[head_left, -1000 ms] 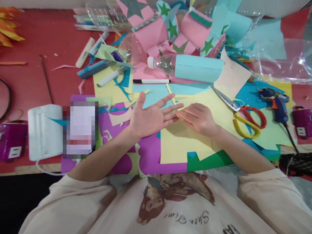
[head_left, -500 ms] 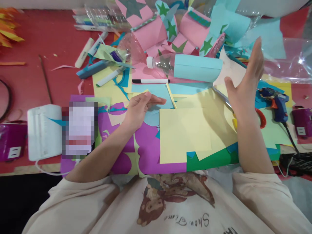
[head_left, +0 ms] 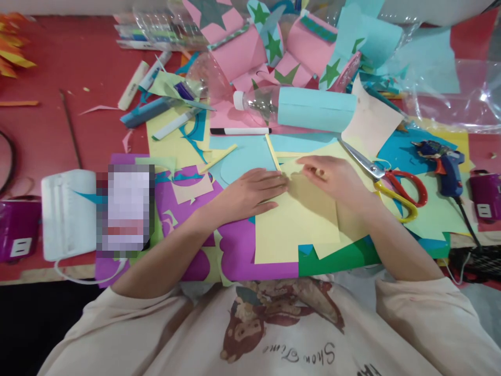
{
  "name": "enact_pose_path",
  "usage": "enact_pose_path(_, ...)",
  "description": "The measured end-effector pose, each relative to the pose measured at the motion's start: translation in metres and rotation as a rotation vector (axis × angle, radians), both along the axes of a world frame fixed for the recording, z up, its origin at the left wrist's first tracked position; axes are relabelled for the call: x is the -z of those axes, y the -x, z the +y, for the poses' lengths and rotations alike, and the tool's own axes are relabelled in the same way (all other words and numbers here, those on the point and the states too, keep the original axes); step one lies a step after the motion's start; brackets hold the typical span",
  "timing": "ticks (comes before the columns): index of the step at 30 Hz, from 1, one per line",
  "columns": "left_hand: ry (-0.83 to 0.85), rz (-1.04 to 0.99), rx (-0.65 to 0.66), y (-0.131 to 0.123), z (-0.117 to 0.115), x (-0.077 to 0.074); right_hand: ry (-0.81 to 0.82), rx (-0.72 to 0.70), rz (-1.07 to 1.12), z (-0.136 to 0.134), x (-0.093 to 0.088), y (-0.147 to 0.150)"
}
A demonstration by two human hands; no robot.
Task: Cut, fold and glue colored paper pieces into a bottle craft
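My left hand [head_left: 258,193] lies flat, palm down, across the left edge of a pale yellow sheet of paper [head_left: 297,224], its fingers pointing right. Over the top of that sheet is my right hand [head_left: 332,180], slightly blurred, with loosely bent fingers and no object visible in them. A narrow yellow paper strip [head_left: 273,152] ends just above my left fingertips. Another yellow strip [head_left: 219,158] rests by the light blue paper [head_left: 245,159]. To the right of my right hand lie scissors [head_left: 378,169] with red and yellow handles, blades apart.
A bottle [head_left: 317,108] wrapped in light blue paper lies behind a black-and-white marker [head_left: 240,131]. At right is a blue glue gun [head_left: 446,164]. Pink-and-blue paper pieces with green stars [head_left: 274,47] stand at the back. A phone [head_left: 127,209] and white device [head_left: 70,214] sit left.
My right hand has come down and left from above the scissors to the yellow sheet. My left hand has moved right and flattened onto the sheet's edge, uncovering a yellow strip.
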State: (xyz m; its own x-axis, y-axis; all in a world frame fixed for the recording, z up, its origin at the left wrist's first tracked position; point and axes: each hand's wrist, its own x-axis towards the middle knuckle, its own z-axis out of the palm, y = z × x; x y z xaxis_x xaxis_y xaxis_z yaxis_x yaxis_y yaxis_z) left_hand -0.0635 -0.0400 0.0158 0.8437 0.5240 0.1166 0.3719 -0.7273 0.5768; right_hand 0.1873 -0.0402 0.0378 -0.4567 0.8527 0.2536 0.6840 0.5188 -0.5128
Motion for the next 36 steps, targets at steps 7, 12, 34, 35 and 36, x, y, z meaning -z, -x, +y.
enact_pose_path(7,-0.093,0.02,-0.147,0.006,0.001,-0.005,0.204,-0.174,0.028,0.001,0.009,0.011)
enact_pose_path(12,-0.181,-0.005,-0.231,0.012,0.003,-0.006,0.287,-0.121,0.091,0.005,0.006,0.006)
enact_pose_path(34,-0.212,0.08,-0.416,0.01,0.002,0.002,0.257,0.29,0.478,0.013,-0.007,-0.018)
enact_pose_path(35,-0.197,0.078,-0.421,0.01,0.002,0.002,0.279,0.289,0.492,0.013,-0.007,-0.017)
enact_pose_path(36,-0.186,0.074,-0.424,0.011,0.003,0.002,0.298,0.285,0.504,0.013,-0.007,-0.017)
